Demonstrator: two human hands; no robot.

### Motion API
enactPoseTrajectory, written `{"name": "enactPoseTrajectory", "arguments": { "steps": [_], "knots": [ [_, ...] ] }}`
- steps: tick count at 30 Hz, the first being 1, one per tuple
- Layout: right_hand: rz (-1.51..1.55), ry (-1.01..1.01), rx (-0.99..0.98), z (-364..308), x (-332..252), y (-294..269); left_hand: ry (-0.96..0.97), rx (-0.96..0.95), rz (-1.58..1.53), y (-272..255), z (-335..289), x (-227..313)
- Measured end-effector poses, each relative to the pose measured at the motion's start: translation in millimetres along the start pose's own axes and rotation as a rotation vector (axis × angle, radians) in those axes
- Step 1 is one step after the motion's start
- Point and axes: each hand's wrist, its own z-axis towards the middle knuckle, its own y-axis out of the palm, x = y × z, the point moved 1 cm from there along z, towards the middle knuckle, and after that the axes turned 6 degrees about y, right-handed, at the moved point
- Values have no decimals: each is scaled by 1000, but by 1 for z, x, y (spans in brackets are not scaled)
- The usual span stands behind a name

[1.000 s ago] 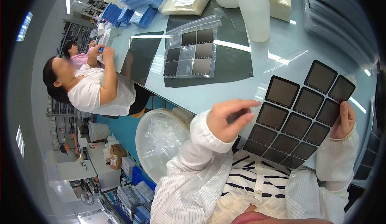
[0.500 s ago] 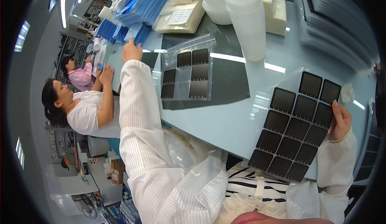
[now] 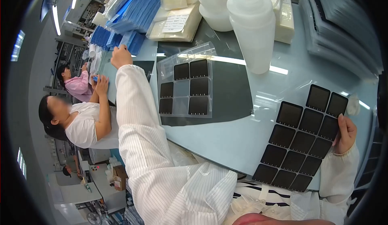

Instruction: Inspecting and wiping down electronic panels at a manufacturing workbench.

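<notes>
My right hand [image 3: 345,134] grips the right edge of a clear sheet covered with rows of dark square panels [image 3: 301,142], held tilted over the table's front edge. At the far left my left hand [image 3: 121,57] is closed, its arm stretched out beside the blue packets [image 3: 132,42]. Its fingertips press together; what lies between them, if anything, is too small to make out. Between my arms a clear pocketed sheet [image 3: 181,89] rests on a dark mat [image 3: 230,99]. Several of its pockets hold dark squares, while others show no dark square.
A white squeeze bottle [image 3: 252,35] and a second white container [image 3: 212,9] stand at the back. Left of them are pale yellow packs [image 3: 173,25] and a blue stack [image 3: 139,11]. Clear sheets [image 3: 339,35] are piled at the back right. A co-worker [image 3: 87,120] sits at the left.
My left hand's fingers have curled in from a reaching pose, near the blue packets. The view has shifted slightly. My right hand still holds the panel sheet.
</notes>
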Motion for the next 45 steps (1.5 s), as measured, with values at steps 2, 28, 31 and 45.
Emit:
{"name": "enactPoseTrajectory", "arguments": {
  "steps": [2, 28, 31, 45],
  "knots": [
    [11, -4, 0, 0, 1, -1, 93, 203, 10, -11, 1, -13],
    [232, 373, -893, -94, -38, 77, 1327, 695, -1185, -362, -304, 144],
    [181, 380, -859, -92, -27, 75, 1281, 552, -1281, -364, -313, 154],
    [192, 451, -867, -69, -18, 55, 77, -889, -1978, -314, -312, 101]
  ]
}}
